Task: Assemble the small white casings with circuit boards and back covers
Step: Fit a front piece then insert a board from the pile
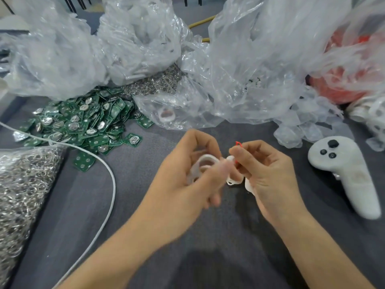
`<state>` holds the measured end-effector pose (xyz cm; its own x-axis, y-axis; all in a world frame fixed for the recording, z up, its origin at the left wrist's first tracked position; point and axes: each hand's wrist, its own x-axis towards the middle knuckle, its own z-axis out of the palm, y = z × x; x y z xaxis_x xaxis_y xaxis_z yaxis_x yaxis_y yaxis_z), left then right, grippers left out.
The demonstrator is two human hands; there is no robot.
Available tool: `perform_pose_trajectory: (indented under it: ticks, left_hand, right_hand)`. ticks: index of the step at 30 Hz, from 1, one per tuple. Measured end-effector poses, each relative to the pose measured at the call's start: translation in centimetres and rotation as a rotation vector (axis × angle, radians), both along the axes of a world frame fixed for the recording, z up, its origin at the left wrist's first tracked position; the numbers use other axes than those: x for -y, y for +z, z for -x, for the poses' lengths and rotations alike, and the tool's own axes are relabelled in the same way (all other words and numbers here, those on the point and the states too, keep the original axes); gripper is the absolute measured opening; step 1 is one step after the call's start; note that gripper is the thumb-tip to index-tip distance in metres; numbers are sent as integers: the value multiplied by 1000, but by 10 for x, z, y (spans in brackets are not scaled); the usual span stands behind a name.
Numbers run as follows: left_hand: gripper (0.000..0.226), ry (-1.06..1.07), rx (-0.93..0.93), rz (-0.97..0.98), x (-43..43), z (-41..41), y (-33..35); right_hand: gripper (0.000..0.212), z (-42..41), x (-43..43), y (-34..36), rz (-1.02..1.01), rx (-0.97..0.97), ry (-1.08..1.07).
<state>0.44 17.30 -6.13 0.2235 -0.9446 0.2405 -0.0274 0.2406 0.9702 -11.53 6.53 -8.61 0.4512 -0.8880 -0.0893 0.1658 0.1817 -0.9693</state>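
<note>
Dark grey cloth-covered table (145, 215) carries everything. Far side: crumpled clear plastic bags (260, 59) spread from left to right. Near left: clear bag of small silver metal rings (23, 184). Far left: loose heap of green circuit boards (83, 119) with round metal contacts. Right: white handheld controller (345, 174) lying idle, well apart from the hands. Centre, above the cloth: left hand (183, 184), motion-blurred, fingers curled round a white ring-shaped plastic casing (206, 161). Right hand (268, 174) beside it, thumb and forefinger pinching a small white plastic part (234, 180) with a thin red piece (238, 143) showing above the fingertips; cannot tell what that piece is. The two parts are touching or very nearly. Judgement: the step is mating two white parts. No board is visible in either hand, so one probably has to come from the far-left heap next, seated squarely.
</note>
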Motion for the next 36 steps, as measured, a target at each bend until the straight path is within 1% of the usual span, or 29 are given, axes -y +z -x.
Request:
perform_pose_trajectory:
  ticks: [2,3,6,7,8,10,11,14,15,17,19,22,24,28,30,33,36]
  left_hand:
    - [7,161,-43,-57,17,-7,-11]
    - [15,206,-113,-86,24,-11,-17]
    - [37,166,-350,-157,23,-20,-37]
    - [41,130,-397,-152,22,-21,-40]
    - [44,102,-405,-135,21,-21,-42]
    - [51,101,-376,-107,23,-23,-42]
    - [52,129,-319,-97,23,-23,-44]
    - [55,241,-17,-97,20,-21,-45]
    - [57,256,3,-104,20,-20,-47]
    - [62,268,-54,-134,20,-18,-46]
    - [61,258,-91,-135,21,-16,-46]
    - [45,219,-72,-102,19,-15,-46]
    - [37,210,-86,-105,18,-15,-45]
    - [39,166,-170,-140,18,-13,-48]
    - [43,128,-221,-154,17,-10,-49]
    - [42,88,-291,-167,17,-9,-50]
    - [37,92,-277,-169,17,-7,-49]
  right_hand:
    - [26,0,-1,0,48,-49,-20]
    - [24,-1,-1,0,73,-65,-34]
    - [23,0,-3,1,142,-74,-46]
    - [22,0,-4,1,165,-72,-26]
    - [19,0,-6,2,187,-70,-8]
    - [15,-1,-9,3,213,-67,12]
    - [15,-1,-10,4,222,-66,17]
    - [13,0,-12,4,302,-86,19]
    - [12,-1,-12,4,340,-95,12]
    - [9,-1,-14,4,383,-76,-1]
    - [12,-3,-17,3,427,-69,-2]
    - [14,-3,-19,0,588,-171,-23]
    - [17,-3,-19,-1,660,-239,-59]
    - [29,-3,-18,-4,849,-375,-153]
    - [29,-4,-19,-5,885,-377,-152]
    - [27,-6,-20,-5,925,-391,-140]
    - [26,-5,-20,-4,917,-404,-128]
